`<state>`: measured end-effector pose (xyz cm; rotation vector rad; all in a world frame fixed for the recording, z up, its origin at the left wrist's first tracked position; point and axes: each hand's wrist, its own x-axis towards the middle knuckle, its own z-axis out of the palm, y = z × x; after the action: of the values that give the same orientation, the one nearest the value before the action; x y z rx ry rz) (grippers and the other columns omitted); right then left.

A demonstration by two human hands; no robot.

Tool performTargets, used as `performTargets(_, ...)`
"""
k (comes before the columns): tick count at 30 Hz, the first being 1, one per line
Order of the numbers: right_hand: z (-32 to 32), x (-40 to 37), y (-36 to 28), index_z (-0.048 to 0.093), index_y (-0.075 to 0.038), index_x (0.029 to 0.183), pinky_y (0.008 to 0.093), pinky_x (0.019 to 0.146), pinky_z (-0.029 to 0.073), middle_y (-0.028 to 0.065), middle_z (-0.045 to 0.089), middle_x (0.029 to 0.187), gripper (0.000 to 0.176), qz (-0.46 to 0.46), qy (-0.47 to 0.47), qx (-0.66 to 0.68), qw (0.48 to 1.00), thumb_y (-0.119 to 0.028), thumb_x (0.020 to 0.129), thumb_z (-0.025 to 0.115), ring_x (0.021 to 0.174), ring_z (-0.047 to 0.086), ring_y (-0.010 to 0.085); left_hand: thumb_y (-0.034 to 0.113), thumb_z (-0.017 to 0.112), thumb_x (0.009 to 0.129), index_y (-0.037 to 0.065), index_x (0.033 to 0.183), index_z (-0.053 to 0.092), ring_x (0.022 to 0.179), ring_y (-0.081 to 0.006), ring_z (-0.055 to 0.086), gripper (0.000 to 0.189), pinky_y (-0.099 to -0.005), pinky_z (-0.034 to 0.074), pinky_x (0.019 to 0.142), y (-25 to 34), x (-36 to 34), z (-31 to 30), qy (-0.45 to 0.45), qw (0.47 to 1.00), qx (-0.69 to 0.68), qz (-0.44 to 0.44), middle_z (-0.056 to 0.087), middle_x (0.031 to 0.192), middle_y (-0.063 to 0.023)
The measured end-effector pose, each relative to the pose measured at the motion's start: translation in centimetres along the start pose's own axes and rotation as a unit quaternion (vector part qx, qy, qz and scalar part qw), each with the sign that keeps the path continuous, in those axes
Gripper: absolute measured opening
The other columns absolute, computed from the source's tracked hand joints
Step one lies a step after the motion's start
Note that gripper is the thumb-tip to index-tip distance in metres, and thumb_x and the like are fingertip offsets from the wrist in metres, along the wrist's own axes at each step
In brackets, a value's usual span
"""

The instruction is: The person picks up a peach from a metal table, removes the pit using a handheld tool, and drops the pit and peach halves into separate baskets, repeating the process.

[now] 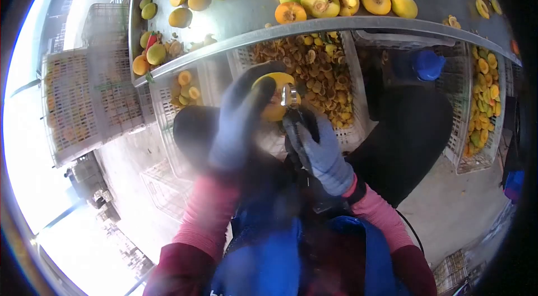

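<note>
My left hand (238, 108), in a grey-blue glove with dark fingers, holds a yellow fruit half (273, 110), its fingers curled around the left and top of it. My right hand (316, 147), gloved the same way, is closed around the dark handle of a tool. The tool's shiny metal head (289, 96) touches the right side of the fruit. Both hands are above my lap, just below the edge of the metal table (241, 41). The left side of the view is blurred.
Whole and cut yellow fruits (319, 2) lie across the table. Beneath its edge are a crate of brown scraps (314, 66), a crate of fruit pieces (483, 105) and a blue object (428, 65). Stacked crates (70, 105) stand at left.
</note>
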<state>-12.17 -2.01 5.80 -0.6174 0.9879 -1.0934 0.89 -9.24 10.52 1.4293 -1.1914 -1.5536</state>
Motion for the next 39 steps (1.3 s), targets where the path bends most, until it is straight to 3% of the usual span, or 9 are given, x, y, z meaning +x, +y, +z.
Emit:
performTargets(2, 0.4, -0.6, 0.1, 0.053, 0.001, 0.11, 0.0389, 0.077, 0.046, 0.0192, 0.061, 0.095, 0.028, -0.038, 0.022, -0.092, 0.995, -0.017, 0.088, 0.053, 0.089, 0.06, 0.0318, 0.034, 0.045, 0.093, 0.0, 0.12, 0.049, 0.095, -0.0162, 0.053, 0.043, -0.0293, 0.041, 0.086, -2.1, -0.4, 0.8, 0.013, 0.98, -0.2, -0.016, 0.056, 0.108, -0.011)
performTargets(7, 0.4, -1.9, -0.4, 0.052, 0.001, 0.109, 0.0427, 0.079, 0.044, 0.025, 0.058, 0.099, 0.03, -0.02, 0.023, -0.245, 0.969, -0.019, 0.087, 0.053, 0.094, 0.056, 0.0397, 0.029, 0.042, 0.095, 0.001, 0.114, 0.053, 0.09, -0.0177, 0.057, 0.036, -0.0293, 0.047, 0.081, -4.1, -2.2, 2.1, 0.081, 0.978, 0.144, 0.124, 0.058, 0.101, -0.0104)
performTargets(13, 0.2, -2.8, 2.7, 0.052, 0.002, 0.106, 0.0446, 0.079, 0.044, 0.0249, 0.057, 0.099, 0.029, -0.049, 0.022, -0.18, 0.982, -0.02, 0.088, 0.051, 0.093, 0.055, 0.0414, 0.001, 0.051, 0.087, -0.001, 0.111, 0.05, 0.085, -0.0272, 0.058, 0.025, -0.0334, 0.051, 0.071, -4.7, -2.7, 1.3, 0.027, 0.961, 0.195, 0.193, 0.055, 0.1, -0.0187)
performTargets(18, -0.3, -3.3, 3.1, 0.052, 0.003, 0.109, 0.0393, 0.078, 0.045, 0.0197, 0.06, 0.099, 0.03, 0.057, -0.026, -0.078, 0.995, -0.02, 0.089, 0.051, 0.09, 0.058, 0.0321, 0.01, 0.049, 0.088, -0.003, 0.105, 0.054, 0.084, -0.0152, 0.056, 0.022, -0.0268, 0.047, 0.074, -4.0, -3.6, 2.2, 0.066, 0.996, -0.002, 0.054, 0.057, 0.097, -0.0118)
performTargets(24, -0.4, -3.6, 3.3, 0.053, 0.002, 0.11, 0.0348, 0.077, 0.046, 0.0144, 0.062, 0.096, 0.03, 0.076, -0.032, -0.036, 0.996, -0.02, 0.089, 0.051, 0.087, 0.059, 0.0239, 0.012, 0.051, 0.085, 0.0, 0.104, 0.056, 0.081, -0.0125, 0.054, 0.023, -0.0241, 0.044, 0.07, -5.5, -3.6, 2.3, 0.073, 0.987, 0.075, 0.12, 0.058, 0.09, -0.0065)
performTargets(27, -0.9, -3.4, 3.6, 0.052, 0.002, 0.113, 0.0284, 0.07, 0.047, 0.0095, 0.06, 0.094, 0.032, 0.074, -0.057, -0.111, 0.989, -0.021, 0.09, 0.053, 0.081, 0.057, 0.0156, 0.013, 0.051, 0.086, 0.0, 0.104, 0.056, 0.078, -0.0115, 0.052, 0.023, -0.0242, 0.044, 0.067, -6.4, -3.4, 0.8, 0.055, 0.996, -0.038, -0.058, 0.058, 0.089, -0.0061)
performTargets(33, 0.9, -4.2, 4.1, 0.053, -0.001, 0.108, 0.0252, 0.06, 0.047, 0.0051, 0.058, 0.081, 0.034, 0.039, 0.008, 0.063, 0.997, -0.03, 0.091, 0.053, 0.068, 0.055, 0.0123, 0.016, 0.052, 0.089, 0.0, 0.106, 0.055, 0.08, -0.0112, 0.052, 0.024, -0.0247, 0.043, 0.071, -5.6, -4.9, 2.4, 0.101, 0.993, 0.014, 0.064, 0.058, 0.09, -0.0063)
performTargets(37, -1.5, -3.7, 0.7, 0.053, -0.012, 0.087, 0.0248, 0.041, 0.035, -0.0025, 0.047, 0.061, 0.031, 0.322, -0.244, 0.341, 0.849, -0.042, 0.091, 0.049, 0.048, 0.043, 0.0104, 0.016, 0.05, 0.09, -0.002, 0.106, 0.055, 0.086, -0.0146, 0.055, 0.024, -0.0265, 0.044, 0.077, -5.4, -4.2, 1.3, 0.017, 0.991, -0.004, 0.13, 0.059, 0.095, -0.0088)
performTargets(39, -0.8, -3.7, 1.1, 0.05, -0.014, 0.082, 0.0246, 0.037, 0.028, -0.0053, 0.04, 0.057, 0.037, 0.367, -0.256, 0.4, 0.8, -0.049, 0.091, 0.043, 0.043, 0.036, 0.0093, 0.015, 0.051, 0.089, -0.002, 0.106, 0.055, 0.087, -0.0147, 0.055, 0.025, -0.0265, 0.044, 0.078, -5.5, -4.1, 0.3, -0.014, 0.989, 0.011, 0.149, 0.059, 0.095, -0.0094)
